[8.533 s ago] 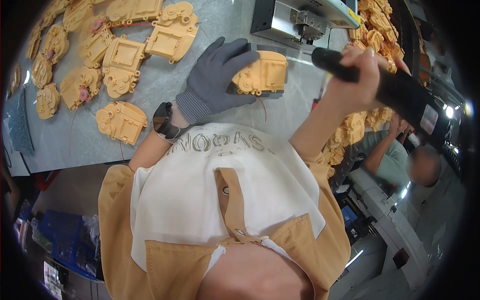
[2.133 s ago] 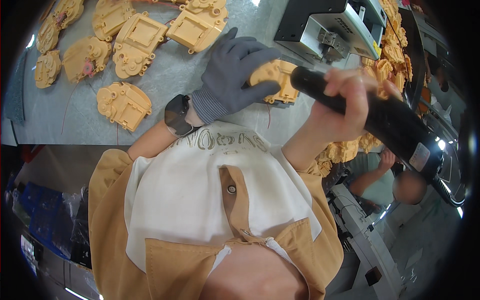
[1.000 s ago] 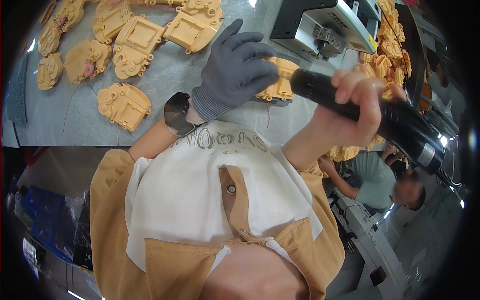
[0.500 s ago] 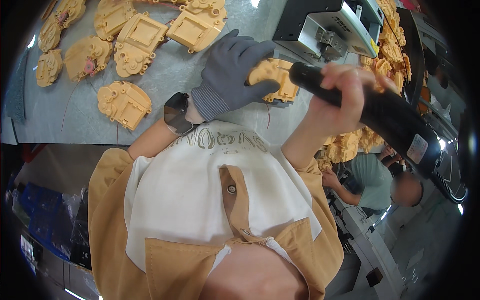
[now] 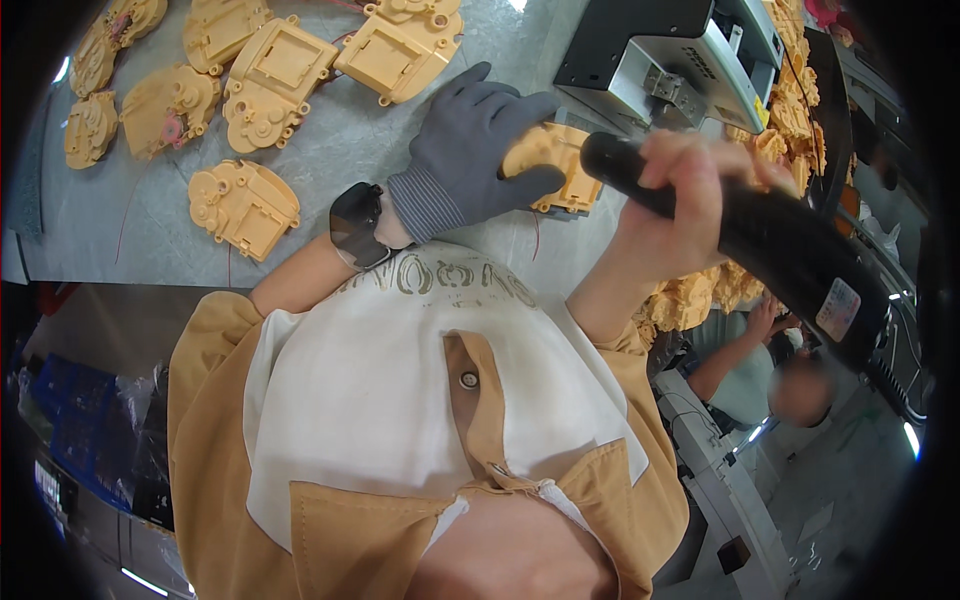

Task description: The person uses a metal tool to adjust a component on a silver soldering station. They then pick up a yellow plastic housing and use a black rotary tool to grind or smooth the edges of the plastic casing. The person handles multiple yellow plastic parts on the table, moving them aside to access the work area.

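My left hand (image 5: 470,150), in a grey knit glove, is closed on a yellow plastic housing (image 5: 582,186), thumb on the near side and fingers across the far side. The housing sits on a dark base at the table, and a thin red wire hangs from its near edge. My bare right hand (image 5: 680,195) grips a black corded electric screwdriver (image 5: 790,255). Its narrow end is over the right part of the housing; the bit is not visible, so I cannot tell whether it touches.
More yellow housings (image 5: 245,208) lie on the grey table (image 5: 330,150) to the left. Behind the work stands a metal-and-black machine (image 5: 680,75). Yellow parts are heaped (image 5: 790,90) along the right, where a co-worker in a green top (image 5: 735,375) sits. Blue crates (image 5: 80,410) stand lower left.
The view has shifted slightly. Both hands keep their holds, with the screwdriver still over the housing. The co-worker at the right has leaned and moved an arm.
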A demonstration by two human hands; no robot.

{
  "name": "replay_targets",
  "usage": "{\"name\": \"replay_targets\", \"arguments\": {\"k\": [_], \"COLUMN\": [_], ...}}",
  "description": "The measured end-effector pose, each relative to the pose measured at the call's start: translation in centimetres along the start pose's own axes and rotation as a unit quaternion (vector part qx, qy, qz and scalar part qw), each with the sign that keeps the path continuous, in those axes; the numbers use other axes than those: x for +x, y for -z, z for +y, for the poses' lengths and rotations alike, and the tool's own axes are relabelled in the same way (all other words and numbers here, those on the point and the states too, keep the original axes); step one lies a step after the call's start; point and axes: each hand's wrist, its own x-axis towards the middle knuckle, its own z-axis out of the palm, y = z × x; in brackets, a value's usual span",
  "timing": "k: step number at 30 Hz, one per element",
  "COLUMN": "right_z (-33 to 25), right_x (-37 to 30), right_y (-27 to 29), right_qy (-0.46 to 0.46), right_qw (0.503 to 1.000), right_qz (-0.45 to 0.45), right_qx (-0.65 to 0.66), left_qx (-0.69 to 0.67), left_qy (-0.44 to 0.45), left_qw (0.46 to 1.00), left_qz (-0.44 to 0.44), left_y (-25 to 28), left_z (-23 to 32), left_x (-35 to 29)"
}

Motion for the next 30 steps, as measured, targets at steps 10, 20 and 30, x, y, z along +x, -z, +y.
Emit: {"name": "replay_targets", "arguments": {"k": [10, 20, 30], "right_z": [0.3, 0.3, 0.7], "right_x": [0.0, -0.3, 0.4], "right_y": [0.6, -0.4, 1.3], "right_qy": [0.007, -0.022, 0.018], "right_qw": [0.992, 0.999, 0.989], "right_qz": [-0.059, -0.041, -0.125], "right_qx": [-0.113, -0.014, -0.08], "left_qx": [-0.056, -0.043, -0.055], "left_qy": [0.005, 0.011, 0.002], "left_qw": [0.998, 0.999, 0.997], "left_qz": [0.001, 0.024, 0.05], "left_y": [-0.3, -1.1, -1.5], "left_z": [0.4, 0.2, 0.0], "left_x": [-0.1, -0.5, -0.7]}}
